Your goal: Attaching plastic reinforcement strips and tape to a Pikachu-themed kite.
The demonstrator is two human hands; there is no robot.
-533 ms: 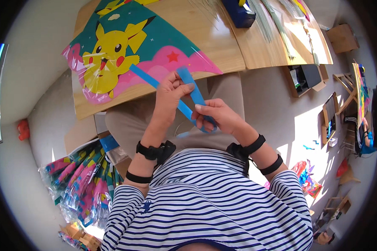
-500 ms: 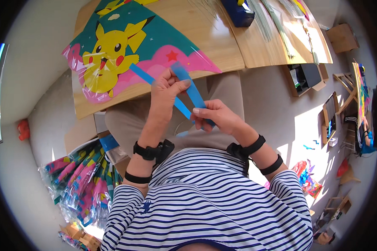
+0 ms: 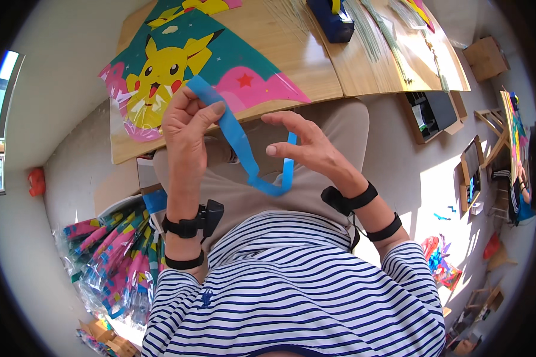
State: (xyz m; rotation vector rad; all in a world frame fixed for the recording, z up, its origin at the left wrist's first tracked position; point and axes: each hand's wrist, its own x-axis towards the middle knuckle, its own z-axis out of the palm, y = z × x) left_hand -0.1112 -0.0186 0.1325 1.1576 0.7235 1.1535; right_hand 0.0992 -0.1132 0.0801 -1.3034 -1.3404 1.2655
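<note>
My left hand (image 3: 186, 128) pinches a blue ribbon-like strip (image 3: 238, 143) near one end, between thumb and fingers. From there the strip hangs in a loop over my lap and rises again beside my right hand (image 3: 315, 149). That hand is open, its thumb and forefinger spread apart. The strip's far end passes behind its fingers, and its other fingers are mostly hidden. Beyond my left hand, a triangular printed plastic sheet (image 3: 232, 56) lies on the table, green and pink with a yellow cartoon animal. Clear film covers its near left corner.
The wooden table (image 3: 307, 65) ends just beyond my knees. On it are a dark blue tape dispenser (image 3: 333, 22) and thin rods (image 3: 366, 30). A bundle of folded printed sheets (image 3: 110, 256) stands at my left. Open boxes (image 3: 432, 116) sit on the floor at right.
My hands have moved apart: the left went left with the strip, and the right opened its thumb and forefinger. The strip now sags in a loop between them.
</note>
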